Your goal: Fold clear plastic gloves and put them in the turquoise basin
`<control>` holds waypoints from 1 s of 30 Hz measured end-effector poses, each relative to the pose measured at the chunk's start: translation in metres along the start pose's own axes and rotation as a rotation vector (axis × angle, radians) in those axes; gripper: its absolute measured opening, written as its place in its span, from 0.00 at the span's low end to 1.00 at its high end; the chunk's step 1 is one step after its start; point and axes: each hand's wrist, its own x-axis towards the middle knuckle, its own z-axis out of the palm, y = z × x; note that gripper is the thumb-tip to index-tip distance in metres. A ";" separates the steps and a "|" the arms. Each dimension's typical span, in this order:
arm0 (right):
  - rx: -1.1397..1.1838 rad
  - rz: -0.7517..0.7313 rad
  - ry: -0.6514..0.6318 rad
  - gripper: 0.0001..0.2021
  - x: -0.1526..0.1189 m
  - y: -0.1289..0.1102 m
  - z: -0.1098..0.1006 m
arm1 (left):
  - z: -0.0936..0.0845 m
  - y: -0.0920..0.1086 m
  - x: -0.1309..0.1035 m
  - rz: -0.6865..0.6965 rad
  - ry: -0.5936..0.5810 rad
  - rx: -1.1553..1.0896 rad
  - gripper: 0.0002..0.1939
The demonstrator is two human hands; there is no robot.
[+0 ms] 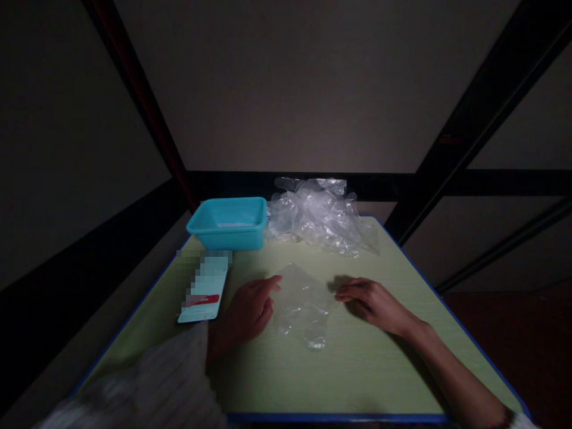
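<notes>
A sleeve (165, 381) is lying at seven o'clock; left hand (250, 307) and right hand (375, 305), apart, grips unclear, are flanking filmy plastic (301, 301) probably needing gentleness.

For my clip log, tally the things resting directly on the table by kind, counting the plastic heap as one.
Turquoise basin: 1
Heap of clear plastic: 1
Separate clear plastic piece: 1
Flat pale-green item, partly pixelated: 1
Total: 4
</notes>
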 end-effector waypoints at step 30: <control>0.339 -0.223 -0.144 0.20 0.004 -0.032 0.005 | 0.010 -0.019 0.005 -0.001 0.009 0.129 0.21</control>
